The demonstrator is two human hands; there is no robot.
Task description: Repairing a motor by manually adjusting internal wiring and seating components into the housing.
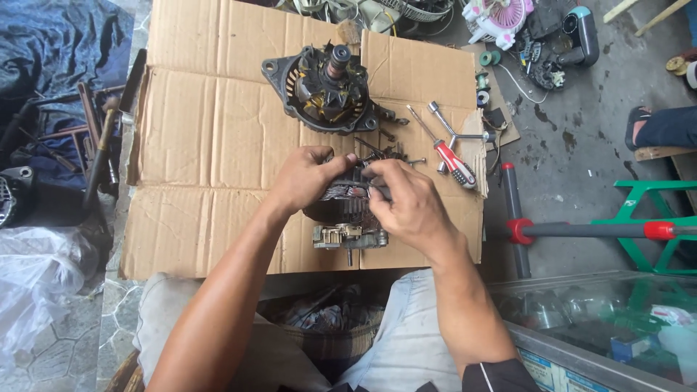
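Both hands grip a round metal motor part [348, 199] in the middle of the cardboard [203, 145]. The left hand [308, 178] squeezes its 9 o'clock side, the right hand [406, 203] its 3 o'clock side. It looks heavy and hard; the thin wires could bend, so hold the rim.

Flattened cardboard [203, 145] bears alternator housing [319, 91]; screwdriver [451, 158].
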